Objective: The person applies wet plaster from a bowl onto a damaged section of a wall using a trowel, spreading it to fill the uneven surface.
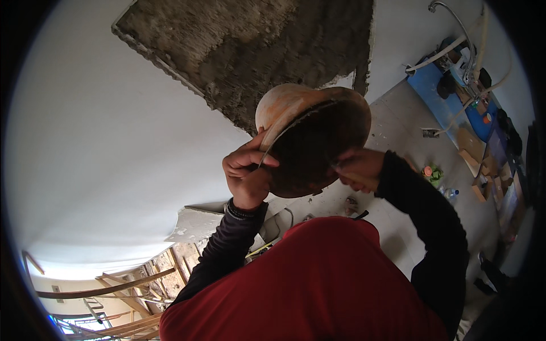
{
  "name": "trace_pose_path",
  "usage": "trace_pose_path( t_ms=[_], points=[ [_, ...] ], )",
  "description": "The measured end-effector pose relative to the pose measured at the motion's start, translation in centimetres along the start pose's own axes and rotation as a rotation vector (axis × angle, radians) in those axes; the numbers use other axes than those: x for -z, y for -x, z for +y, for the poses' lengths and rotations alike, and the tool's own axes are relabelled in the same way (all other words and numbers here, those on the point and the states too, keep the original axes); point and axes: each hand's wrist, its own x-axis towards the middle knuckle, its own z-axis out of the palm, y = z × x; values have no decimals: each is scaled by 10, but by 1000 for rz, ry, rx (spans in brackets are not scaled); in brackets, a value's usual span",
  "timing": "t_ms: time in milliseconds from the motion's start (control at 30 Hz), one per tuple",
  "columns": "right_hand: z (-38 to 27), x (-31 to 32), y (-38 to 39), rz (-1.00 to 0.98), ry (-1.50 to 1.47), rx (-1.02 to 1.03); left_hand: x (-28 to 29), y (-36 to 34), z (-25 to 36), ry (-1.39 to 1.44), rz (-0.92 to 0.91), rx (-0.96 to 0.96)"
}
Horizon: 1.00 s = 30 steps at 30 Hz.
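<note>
My left hand is closed on the left edge of a round, hollow, hat-like thing. Its outside is pale and stained orange-brown, and its dark hollow faces me, tilted. At the lower right of that rim is my right hand, fingers bent together and blurred. Something thin and light may stick out of them, too smeared to name. Straight behind is a wall with a patch of rough grey-brown mortar bordered by a broken edge.
White wall lies left. To the right, a tap and pipes hang above a blue board with clutter. Cardboard pieces and a plastic bottle lie on the tiled floor. Wooden poles stand at lower left.
</note>
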Motion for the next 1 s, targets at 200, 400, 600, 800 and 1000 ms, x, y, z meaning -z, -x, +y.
trace_pose_path(
  t_ms=[200,400,600,800,1000],
  points=[
    [28,-20,-20,-256,-478,224,-14,6,-23,-54,247,-57],
    [30,-42,-18,-347,-769,363,32,28,-64,-145,707,145],
    [-15,-103,-23,161,-879,886,137,136,-106,-907,782,292],
    [-103,-100,-111,795,-883,1444,211,257,-95,-313,1217,619],
    [-192,8,-272,1501,-834,1409,238,322,-66,-370,1510,651]
  ],
)
